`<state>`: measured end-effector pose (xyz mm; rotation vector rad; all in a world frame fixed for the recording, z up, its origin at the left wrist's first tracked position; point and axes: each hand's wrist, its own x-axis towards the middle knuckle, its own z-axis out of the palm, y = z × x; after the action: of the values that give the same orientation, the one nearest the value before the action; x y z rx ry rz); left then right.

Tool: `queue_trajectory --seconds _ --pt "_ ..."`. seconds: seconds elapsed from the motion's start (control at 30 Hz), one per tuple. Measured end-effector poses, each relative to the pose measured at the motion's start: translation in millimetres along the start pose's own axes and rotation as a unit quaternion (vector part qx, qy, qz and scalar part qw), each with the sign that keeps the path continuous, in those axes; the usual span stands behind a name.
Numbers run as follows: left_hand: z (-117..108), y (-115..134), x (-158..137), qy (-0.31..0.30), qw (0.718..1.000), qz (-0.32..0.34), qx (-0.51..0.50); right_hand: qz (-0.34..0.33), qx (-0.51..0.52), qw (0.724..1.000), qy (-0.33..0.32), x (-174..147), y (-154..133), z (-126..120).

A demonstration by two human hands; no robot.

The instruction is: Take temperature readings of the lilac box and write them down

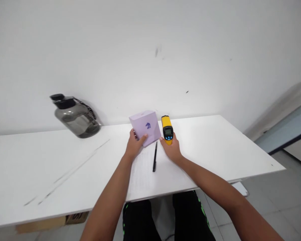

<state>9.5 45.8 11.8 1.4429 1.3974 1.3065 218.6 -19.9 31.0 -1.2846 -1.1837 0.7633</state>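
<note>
A light purple box (153, 129) with a dark horse-head print is tilted in my left hand (136, 143), the thumb lying across its front. My right hand (172, 147) is closed around the grip of a yellow and black infrared thermometer (167, 124), its small screen and blue buttons facing me. The thermometer is just right of the box, with a narrow gap between them. Below both, a black pen (155, 157) lies on a sheet of paper (142, 174) whose print is too faint to read.
On the left, a large grey see-through bottle (77, 117) with a black lid and strap stands near the wall (150, 60). The white table (215, 147) ends at the right above a tiled floor. Cardboard (76, 217) shows under the front left edge.
</note>
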Motion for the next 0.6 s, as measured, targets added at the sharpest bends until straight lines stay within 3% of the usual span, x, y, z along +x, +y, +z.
queue_trajectory --seconds 0.6 --pt "-2.0 3.8 -1.3 -0.004 1.000 0.010 0.028 0.026 -0.024 0.999 0.034 10.3 -6.9 -8.0"
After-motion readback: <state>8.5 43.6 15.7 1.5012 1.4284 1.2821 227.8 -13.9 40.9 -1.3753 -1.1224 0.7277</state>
